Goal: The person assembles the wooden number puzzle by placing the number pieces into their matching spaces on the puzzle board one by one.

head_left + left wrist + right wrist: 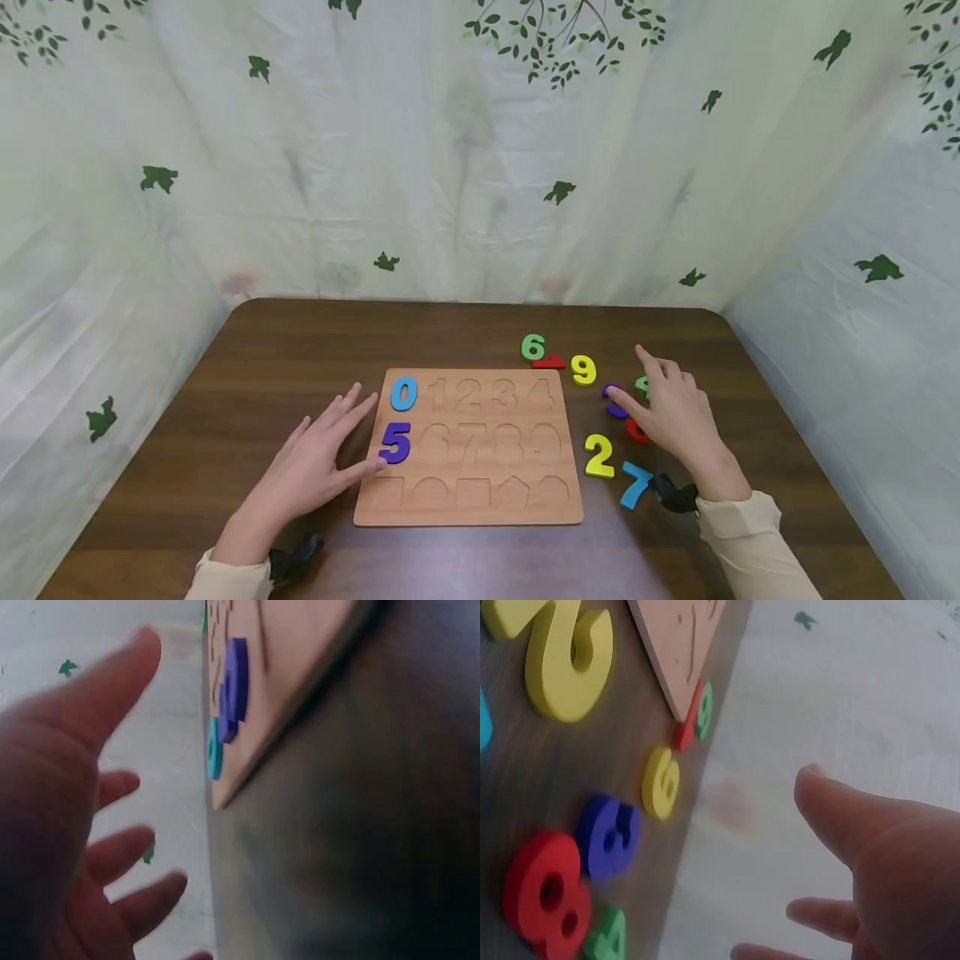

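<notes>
Eight numerals lay right of or just beyond the wooden board [487,515], and two were on it: the purple 5 [396,437] and the blue 0 [395,394]. Your right hand [678,408] was above the purple 3 [592,836], red 8 [562,907] and green 4 [598,943], fingers spread wide, nothing held. Your left hand [318,458] was equally wide and unladen, its thumb near the 5; whether that piece sat fully down, you could not tell. Judged by look, the numerals were light, stiff and sturdy, their smooth faces perhaps a little slick. Best hold: thumb and fingertip across the thick side edges, the 3 by its outer curves, the 8 at its waist. Crowding was the snag: the 3, 8 and 4 lay close together, so a broad grasp might have nudged a neighbour. Nearer you lay the yellow 2 [599,457] and blue 7 [634,487], the latter near your black wrist camera [675,493]. Farther off were the yellow 9 [591,372], with the red 1 [548,363] against the green 6 [526,347].
</notes>
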The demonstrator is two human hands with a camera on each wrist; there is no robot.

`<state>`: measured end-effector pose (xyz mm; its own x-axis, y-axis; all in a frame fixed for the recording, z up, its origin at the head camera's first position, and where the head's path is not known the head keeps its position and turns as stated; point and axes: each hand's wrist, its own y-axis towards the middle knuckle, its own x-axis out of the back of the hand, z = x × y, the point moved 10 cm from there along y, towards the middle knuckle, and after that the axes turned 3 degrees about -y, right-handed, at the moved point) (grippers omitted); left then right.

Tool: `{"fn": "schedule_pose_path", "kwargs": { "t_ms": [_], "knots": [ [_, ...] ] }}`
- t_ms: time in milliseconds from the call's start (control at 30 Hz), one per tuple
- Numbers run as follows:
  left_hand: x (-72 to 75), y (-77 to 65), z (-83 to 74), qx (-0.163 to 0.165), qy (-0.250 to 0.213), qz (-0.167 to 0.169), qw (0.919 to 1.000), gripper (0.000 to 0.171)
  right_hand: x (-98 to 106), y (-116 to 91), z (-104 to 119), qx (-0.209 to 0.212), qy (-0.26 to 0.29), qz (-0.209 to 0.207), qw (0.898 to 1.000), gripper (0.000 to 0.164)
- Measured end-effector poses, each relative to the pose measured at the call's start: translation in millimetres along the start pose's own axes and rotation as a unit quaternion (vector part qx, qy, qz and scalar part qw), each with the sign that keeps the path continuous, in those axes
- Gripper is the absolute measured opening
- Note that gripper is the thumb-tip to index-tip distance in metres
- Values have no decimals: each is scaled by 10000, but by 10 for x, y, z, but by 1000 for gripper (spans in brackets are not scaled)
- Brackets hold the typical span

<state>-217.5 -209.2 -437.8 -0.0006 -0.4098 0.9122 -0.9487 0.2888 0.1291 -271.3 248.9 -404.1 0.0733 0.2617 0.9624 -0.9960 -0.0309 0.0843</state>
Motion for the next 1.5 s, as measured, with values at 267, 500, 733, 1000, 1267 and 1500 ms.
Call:
{"fn": "schedule_pose_path", "kwargs": {
  "t_ms": [267,500,733,1000,1267,1500],
  "knots": [
    [-158,-88,40,-243,-1162,553,9914,112,-218,237,212,101,499,513,9974,83],
    [-251,-114,120,-264,-1475,774,9857,114,-449,431,443,111,849,813,9930,77],
    [-286,-140,148,-311,-1618,841,9827,109,-617,636,611,63,767,975,9922,70],
    [-336,-159,163,-334,-1797,959,9785,110,-690,793,667,13,624,965,9934,65],
    [-342,-179,162,-373,-1921,950,9761,111,-796,874,718,9,763,977,9923,46],
    [-334,-182,172,-415,-1994,906,9748,109,-830,922,758,-69,684,942,9932,45]
  ]
}}
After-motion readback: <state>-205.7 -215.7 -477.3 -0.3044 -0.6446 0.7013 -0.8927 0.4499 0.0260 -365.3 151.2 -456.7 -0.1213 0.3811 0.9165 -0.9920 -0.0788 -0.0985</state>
